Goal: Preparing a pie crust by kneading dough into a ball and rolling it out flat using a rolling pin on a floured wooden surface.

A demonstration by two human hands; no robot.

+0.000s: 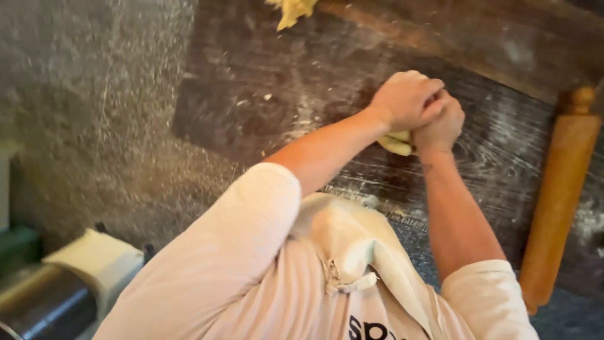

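Both hands stacked, left hand [402,97] over right hand [440,123], clamped down on the dough [395,143] on the dark board [251,94]; looks soft, pliable, likely tacky, best cupped from the edges; rolling pin [557,195] at three o'clock; scrap [290,11] at eleven.

Soft warm light; the whole picture is blurred by motion, strongest on the worktop [94,94] at nine o'clock.

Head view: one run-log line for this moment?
left hand over right hand | pressing pale yellow dough lump | dark floured wooden board
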